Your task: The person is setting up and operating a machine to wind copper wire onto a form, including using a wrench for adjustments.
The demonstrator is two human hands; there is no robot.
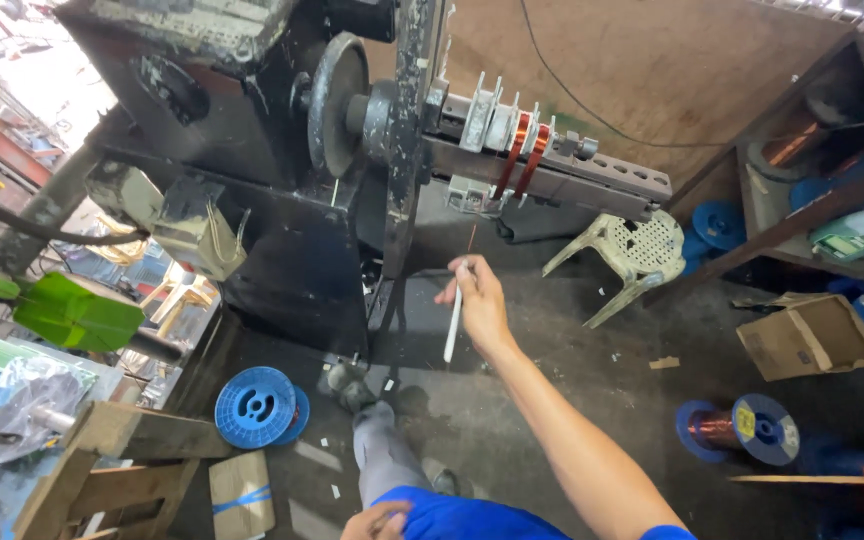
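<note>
Right hand (477,300) raised below a coil-winding machine's copper coils (522,160).
Its fingers pinch a thin white tube (451,325); left hand (377,520) rests, fingers curled loosely, on blue-clad thigh (452,518).

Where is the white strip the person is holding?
In the head view, the white strip hangs from the right hand, centre frame, below the copper coils on the winding machine.

Glossy copper wire coils (524,158), matt white tube (452,325).
</note>
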